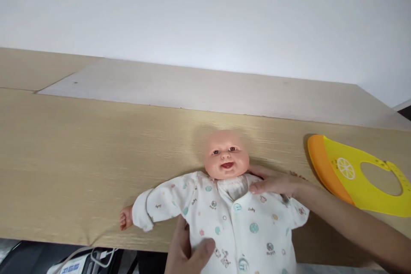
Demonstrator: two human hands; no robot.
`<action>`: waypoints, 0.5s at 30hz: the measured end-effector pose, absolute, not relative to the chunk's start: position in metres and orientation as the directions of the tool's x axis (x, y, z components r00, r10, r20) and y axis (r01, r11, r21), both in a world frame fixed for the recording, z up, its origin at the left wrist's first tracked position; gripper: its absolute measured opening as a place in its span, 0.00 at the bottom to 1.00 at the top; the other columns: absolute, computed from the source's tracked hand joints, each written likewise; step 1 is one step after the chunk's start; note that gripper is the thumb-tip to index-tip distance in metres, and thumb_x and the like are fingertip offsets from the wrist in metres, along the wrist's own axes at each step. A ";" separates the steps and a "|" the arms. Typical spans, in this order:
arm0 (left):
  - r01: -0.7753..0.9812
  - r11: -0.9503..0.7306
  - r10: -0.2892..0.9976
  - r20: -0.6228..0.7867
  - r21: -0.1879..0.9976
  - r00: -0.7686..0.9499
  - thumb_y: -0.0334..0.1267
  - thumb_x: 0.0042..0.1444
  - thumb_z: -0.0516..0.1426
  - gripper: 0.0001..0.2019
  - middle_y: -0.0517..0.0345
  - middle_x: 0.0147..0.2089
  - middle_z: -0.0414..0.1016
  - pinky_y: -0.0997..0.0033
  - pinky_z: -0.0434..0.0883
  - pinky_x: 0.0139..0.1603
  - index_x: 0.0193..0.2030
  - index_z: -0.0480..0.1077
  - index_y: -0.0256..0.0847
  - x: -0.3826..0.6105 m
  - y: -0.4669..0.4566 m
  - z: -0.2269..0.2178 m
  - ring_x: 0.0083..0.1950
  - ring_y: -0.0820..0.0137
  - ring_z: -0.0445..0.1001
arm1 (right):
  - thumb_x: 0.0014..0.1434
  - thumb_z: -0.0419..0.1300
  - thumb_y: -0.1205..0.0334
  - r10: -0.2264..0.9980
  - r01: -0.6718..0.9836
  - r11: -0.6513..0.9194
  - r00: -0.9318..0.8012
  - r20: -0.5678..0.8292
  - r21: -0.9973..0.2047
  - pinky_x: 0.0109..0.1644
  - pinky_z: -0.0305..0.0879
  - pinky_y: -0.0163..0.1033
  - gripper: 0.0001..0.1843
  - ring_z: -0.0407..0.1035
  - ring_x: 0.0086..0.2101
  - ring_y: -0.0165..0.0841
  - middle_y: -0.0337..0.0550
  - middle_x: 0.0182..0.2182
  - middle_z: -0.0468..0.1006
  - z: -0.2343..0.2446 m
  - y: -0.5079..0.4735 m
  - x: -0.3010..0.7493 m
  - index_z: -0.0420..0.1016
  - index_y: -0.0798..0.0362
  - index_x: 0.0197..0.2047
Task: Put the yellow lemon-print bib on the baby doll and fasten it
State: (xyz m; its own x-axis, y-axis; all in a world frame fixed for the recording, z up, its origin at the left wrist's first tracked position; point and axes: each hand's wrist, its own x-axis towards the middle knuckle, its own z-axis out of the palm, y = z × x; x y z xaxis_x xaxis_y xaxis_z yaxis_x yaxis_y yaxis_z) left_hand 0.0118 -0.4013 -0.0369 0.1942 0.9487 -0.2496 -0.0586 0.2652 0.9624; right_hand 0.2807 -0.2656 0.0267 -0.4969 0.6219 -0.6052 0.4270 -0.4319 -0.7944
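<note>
A baby doll [226, 154] in a white printed shirt [224, 227] with snaps down the front lies face up, its head over the wooden table [80, 150]. My left hand [189, 250] grips the side of its torso, thumb on the front of the shirt and fingers going behind. At the doll's shoulder and neck, my right hand [276, 183] has its thumb on the collar, with the other fingers tucked behind the shoulder. One doll arm stretches out to the left, ending in a small curled hand [126, 217]. The lower body is out of the frame.
To the right lies a yellow bib [356, 162] with an orange pocket and a citrus slice print. Below the table's front edge at lower left are a black surface and white cables [104, 257]. A white wall [205, 17] rises behind the table.
</note>
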 end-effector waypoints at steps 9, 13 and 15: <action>-0.306 0.424 0.889 -0.457 0.852 -0.040 0.44 0.38 0.72 0.29 0.53 0.47 0.80 0.58 0.81 0.41 0.45 0.65 0.48 0.022 -0.359 0.003 0.49 0.53 0.79 | 0.39 0.73 0.39 0.760 0.306 -0.365 -0.447 -0.472 -0.879 0.68 0.58 0.54 0.55 0.58 0.63 0.51 0.44 0.65 0.63 0.027 -0.250 0.285 0.62 0.47 0.68; -0.353 0.374 0.900 -0.427 0.858 -0.084 0.41 0.43 0.69 0.22 0.56 0.44 0.78 0.65 0.78 0.36 0.43 0.64 0.45 0.032 -0.327 0.030 0.46 0.60 0.80 | 0.40 0.72 0.40 0.828 0.263 -0.367 -0.345 -0.443 -0.892 0.64 0.64 0.54 0.53 0.62 0.61 0.51 0.45 0.63 0.65 0.044 -0.224 0.286 0.63 0.48 0.67; -0.398 0.354 0.904 -0.419 0.846 -0.088 0.38 0.41 0.69 0.24 0.58 0.42 0.77 0.66 0.78 0.35 0.43 0.64 0.44 0.038 -0.310 0.042 0.43 0.63 0.79 | 0.45 0.71 0.43 0.844 0.242 -0.335 -0.351 -0.404 -0.910 0.63 0.66 0.52 0.48 0.64 0.60 0.49 0.45 0.63 0.66 0.052 -0.211 0.283 0.62 0.47 0.67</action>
State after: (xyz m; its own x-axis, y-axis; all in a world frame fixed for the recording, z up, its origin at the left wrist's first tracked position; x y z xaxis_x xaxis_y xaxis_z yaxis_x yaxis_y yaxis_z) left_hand 0.0380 -0.3096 0.0425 -0.0885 0.9036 -0.4192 -0.3983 0.3536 0.8463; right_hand 0.2831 -0.2109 0.0518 -0.3513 0.8445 -0.4043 0.2422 -0.3352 -0.9105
